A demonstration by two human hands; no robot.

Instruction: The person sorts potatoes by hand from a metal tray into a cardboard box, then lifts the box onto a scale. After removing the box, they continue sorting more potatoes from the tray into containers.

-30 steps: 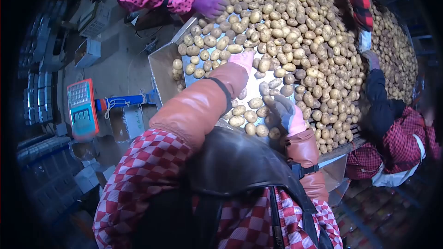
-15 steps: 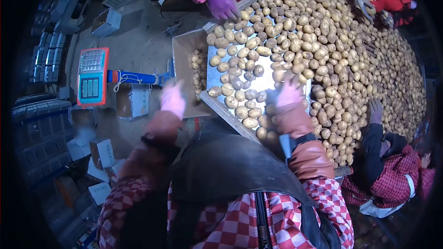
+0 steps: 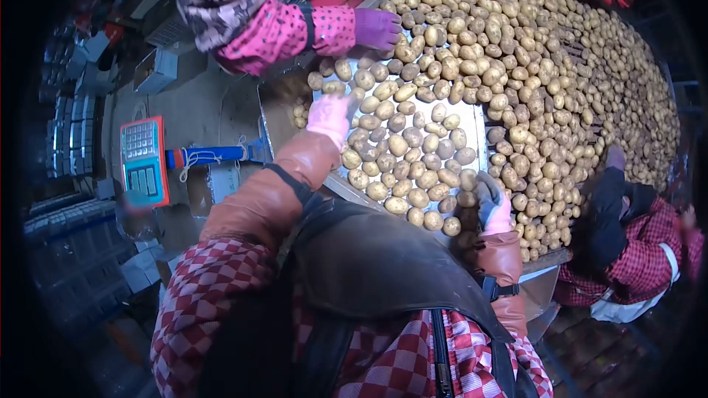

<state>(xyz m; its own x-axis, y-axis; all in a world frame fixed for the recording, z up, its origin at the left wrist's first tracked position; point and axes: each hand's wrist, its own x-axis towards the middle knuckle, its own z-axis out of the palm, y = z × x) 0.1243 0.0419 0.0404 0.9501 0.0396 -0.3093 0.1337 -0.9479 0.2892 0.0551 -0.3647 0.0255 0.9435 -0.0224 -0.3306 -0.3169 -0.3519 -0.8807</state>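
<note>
Potatoes (image 3: 398,145) are spread over a shiny metal tray (image 3: 476,119) in front of me. My left hand (image 3: 330,116), in a pink glove, is at the tray's left edge beside several potatoes. Its fingers are blurred, so I cannot make out a grip. At the tray's near right side is my right hand (image 3: 494,205), in a pink and grey glove. Its fingers are extended and slightly curved against the potatoes there, not closed around one. Left of the tray, a box (image 3: 276,114) has potatoes in it, partly hidden by my left arm.
A large potato heap (image 3: 538,96) covers the sorting table to the right. A co-worker's purple-gloved hand (image 3: 377,29) rests at the far edge; other co-workers stand at the right. A scale display (image 3: 144,161) on a blue post and cardboard boxes (image 3: 156,70) are at the left.
My left hand has moved from beside the box to the tray's left edge. My right hand has come nearer and to the right. The co-worker opposite leans further in; more potatoes lie mid-tray.
</note>
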